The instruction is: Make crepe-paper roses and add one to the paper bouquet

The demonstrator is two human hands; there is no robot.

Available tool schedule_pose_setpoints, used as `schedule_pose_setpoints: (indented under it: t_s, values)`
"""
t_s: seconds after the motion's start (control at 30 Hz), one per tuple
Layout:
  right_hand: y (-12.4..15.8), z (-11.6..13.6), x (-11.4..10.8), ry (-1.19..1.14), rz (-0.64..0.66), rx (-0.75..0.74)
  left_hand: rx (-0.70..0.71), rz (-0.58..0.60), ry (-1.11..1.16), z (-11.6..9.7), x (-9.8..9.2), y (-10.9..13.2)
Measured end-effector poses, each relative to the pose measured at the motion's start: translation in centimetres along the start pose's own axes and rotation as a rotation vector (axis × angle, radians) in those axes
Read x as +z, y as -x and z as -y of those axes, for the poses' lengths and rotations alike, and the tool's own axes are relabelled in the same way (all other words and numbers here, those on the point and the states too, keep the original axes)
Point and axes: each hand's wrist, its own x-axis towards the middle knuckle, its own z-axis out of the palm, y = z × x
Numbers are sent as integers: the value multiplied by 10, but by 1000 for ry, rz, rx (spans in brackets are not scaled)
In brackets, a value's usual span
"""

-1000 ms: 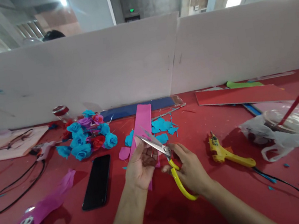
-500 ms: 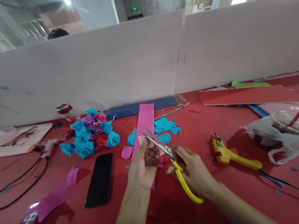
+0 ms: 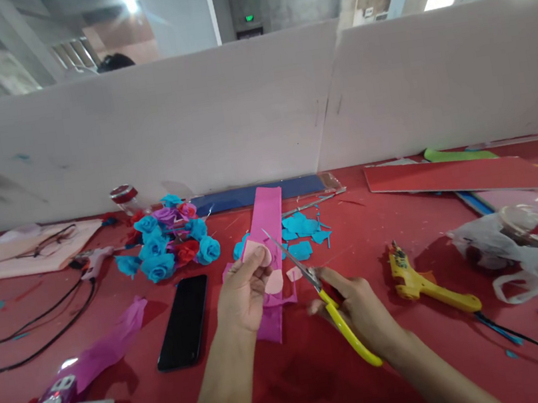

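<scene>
Scissors [image 3: 311,281] draw back toward 4 o'clock, right hand [image 3: 361,312] gripping their handles; fingers of the left hand [image 3: 239,293] pinch the cut pink petal [image 3: 256,252] clear of the blades.

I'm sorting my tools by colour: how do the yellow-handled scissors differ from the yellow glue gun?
The scissors are gripped in the right hand, raised off the table; the glue gun lies untouched on it. The scissors have bare metal blades; the glue gun trails a dark cord. Both are partly yellow.
</scene>
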Motion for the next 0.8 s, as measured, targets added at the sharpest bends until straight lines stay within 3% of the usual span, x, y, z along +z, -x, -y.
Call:
schedule_pose_setpoints:
  t_s: [0.27,0.43,0.8]
  values:
    - [-2,6,-13,410,-47,-80,76,107,-166,-6,-1,2]
    - [-3,4,-13,406,-23,-55,81,134,-264,-5,-3,3]
    - [-3,5,-15,251,31,-72,48,138,-221,-7,-4,4]
